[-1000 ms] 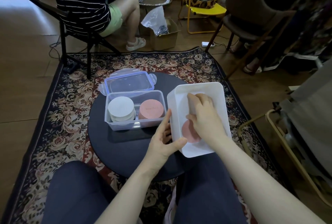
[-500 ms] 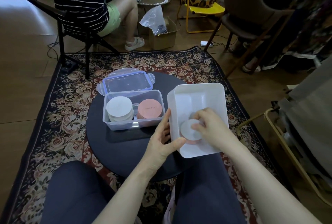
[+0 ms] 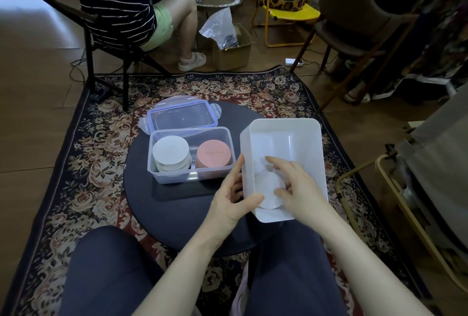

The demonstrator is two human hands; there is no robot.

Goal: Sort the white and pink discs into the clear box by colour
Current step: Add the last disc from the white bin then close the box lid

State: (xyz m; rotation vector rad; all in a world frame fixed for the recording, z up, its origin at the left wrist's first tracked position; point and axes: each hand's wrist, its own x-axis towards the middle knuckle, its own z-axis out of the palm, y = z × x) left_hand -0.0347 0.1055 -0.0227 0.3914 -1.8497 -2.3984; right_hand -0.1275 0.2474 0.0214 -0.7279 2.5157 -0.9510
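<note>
A clear box (image 3: 190,176) stands on the round black table (image 3: 177,217). It holds a stack of white discs (image 3: 171,154) on its left and a stack of pink discs (image 3: 214,156) on its right. To its right sits a white bin (image 3: 304,135). My left hand (image 3: 231,201) grips the bin's near left wall, thumb over the rim. My right hand (image 3: 296,186) is inside the bin and pinches a white disc (image 3: 268,189) by its edge. My hand hides anything under that disc.
The box's clear lid (image 3: 182,115) lies on the table behind it. A person sits on a chair (image 3: 101,44) at the far left. A cardboard box (image 3: 231,49), a yellow chair (image 3: 288,11) and a brown chair (image 3: 354,24) stand beyond the patterned rug (image 3: 88,163).
My right hand drew back from the bin's floor toward its near end and took hold of a white disc. The pink disc seen earlier is now covered. My left hand stayed on the bin.
</note>
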